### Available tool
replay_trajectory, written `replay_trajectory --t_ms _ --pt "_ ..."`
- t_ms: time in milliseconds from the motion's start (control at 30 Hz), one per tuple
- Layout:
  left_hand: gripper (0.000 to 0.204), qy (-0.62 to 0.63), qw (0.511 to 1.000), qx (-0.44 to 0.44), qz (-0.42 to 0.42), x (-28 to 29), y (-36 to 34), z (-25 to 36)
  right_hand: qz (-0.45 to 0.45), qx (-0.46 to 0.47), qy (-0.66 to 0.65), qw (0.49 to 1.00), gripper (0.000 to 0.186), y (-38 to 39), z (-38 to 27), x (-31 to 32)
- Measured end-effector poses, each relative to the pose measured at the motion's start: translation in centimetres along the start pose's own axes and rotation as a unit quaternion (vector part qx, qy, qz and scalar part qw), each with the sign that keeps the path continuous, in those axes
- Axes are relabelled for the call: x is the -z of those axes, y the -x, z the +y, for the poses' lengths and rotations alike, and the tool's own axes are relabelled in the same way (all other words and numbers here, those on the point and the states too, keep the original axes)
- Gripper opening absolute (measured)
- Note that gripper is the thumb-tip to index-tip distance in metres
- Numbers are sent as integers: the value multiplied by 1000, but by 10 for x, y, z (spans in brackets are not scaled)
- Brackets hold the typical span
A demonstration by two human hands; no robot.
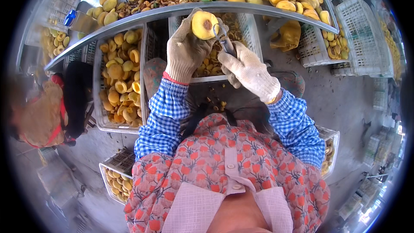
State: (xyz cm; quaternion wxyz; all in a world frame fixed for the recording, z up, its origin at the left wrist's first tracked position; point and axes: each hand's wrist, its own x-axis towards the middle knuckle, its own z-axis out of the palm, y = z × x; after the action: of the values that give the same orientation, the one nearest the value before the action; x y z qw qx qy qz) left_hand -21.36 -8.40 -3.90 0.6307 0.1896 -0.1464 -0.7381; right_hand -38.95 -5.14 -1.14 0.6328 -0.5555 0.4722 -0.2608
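My gloved left hand [185,47] grips a halved yellow peach [202,25], its cut face up with the brown hollow or pit in the middle. In my gloved right hand [243,67] is a hand tool with a dark handle [228,47] and a looped metal tip, held at the peach's right side. Below both hands a white crate [254,30] holds small fruit pieces or pits, partly hidden by my hands. To its left another white crate [99,121] is full of fruit halves [118,86].
A metal worktable [151,10] spans the top, bearing whole and cut peaches and scraps. More white crates [353,39] stand at the right and beside me below. A co-worker [43,108] is at the left. A yellow bag-like item [286,34] lies under the table.
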Motion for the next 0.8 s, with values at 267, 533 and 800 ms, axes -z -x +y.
replay_trajectory --t_ms 267,533,800 --pt "54 -143 989 -11 -25 -10 1 -4 62 25 -108 992 47 -24 -11 -2" --pt "50 -62 991 32 115 -1 -18 16 132 102 73 983 37 -5 -1 -8" --pt "31 -177 983 -50 19 0 -27 -1 208 158 342 903 32 -23 35 -26"
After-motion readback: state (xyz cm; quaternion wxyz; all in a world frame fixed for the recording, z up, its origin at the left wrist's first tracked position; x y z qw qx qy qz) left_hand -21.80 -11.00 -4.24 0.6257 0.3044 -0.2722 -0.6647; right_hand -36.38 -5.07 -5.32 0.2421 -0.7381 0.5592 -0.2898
